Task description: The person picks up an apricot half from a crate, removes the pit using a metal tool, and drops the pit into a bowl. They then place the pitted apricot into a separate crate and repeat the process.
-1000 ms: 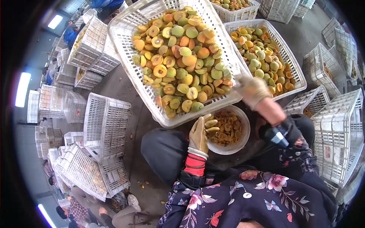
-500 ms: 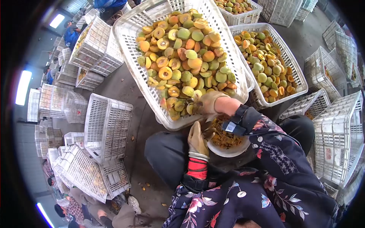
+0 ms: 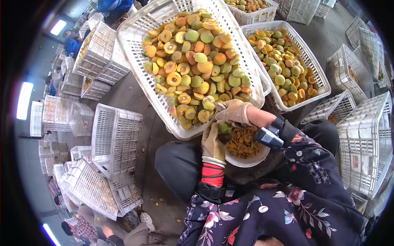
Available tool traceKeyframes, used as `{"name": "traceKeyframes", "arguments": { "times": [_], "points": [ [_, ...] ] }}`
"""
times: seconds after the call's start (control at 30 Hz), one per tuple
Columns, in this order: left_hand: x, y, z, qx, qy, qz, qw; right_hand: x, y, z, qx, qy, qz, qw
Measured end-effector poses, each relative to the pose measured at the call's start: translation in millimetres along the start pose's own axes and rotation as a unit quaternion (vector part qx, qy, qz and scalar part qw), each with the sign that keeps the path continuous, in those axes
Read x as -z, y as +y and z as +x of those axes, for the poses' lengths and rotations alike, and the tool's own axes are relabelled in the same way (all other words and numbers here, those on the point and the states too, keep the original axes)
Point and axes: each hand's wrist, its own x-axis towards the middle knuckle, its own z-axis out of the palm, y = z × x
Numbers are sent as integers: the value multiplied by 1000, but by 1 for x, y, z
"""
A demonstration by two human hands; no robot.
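Cupping a green fruit [image 3: 224,128] in the left hand [image 3: 212,144] by the bowl's rim [image 3: 246,164], probably for steadiness; can't tell what the right hand [image 3: 237,111] has.

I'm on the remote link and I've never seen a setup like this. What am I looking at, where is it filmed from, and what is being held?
There is no robot here: you see a person's gloved left hand and right hand. Every picture comes from one head-worn camera looking down, so the lap is at the bottom. Ahead is a large white crate heaped with halved and whole-looking fruit; a second crate of fruit is beside it. Below the hands is a bowl of brownish pieces. A green fruit is between the hands; I can't tell which one grips it.
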Motion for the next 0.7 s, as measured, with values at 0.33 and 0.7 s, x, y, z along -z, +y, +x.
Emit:
{"name": "traceKeyframes", "arguments": {
  "times": [0.33,0.7],
  "points": [
    [-35,35,-24,-73,-118,-122,983,-18,9,-90,164,199,93,962],
    [-64,29,-43,-443,-66,430,783,-26,-2,-121,132,202,116,963]
  ]
}}
